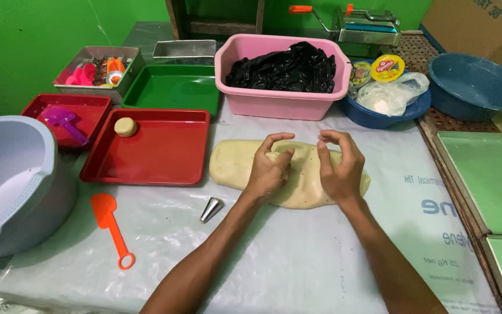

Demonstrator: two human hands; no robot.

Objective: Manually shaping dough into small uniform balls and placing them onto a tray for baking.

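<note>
Both hands, left hand [269, 167] and right hand [339, 166], press curled fingers into the pale dough slab [233, 166] on the counter [297, 256]. Beside it, a red tray [158, 154] holds one dough ball [125, 127]; behind, a pink tub [280, 102] holds black plastic [289, 68].

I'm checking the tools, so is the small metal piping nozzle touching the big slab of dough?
Apart. The head view shows the metal piping nozzle lying on the plastic sheet with a clear strip of sheet between it and the dough slab.
</note>
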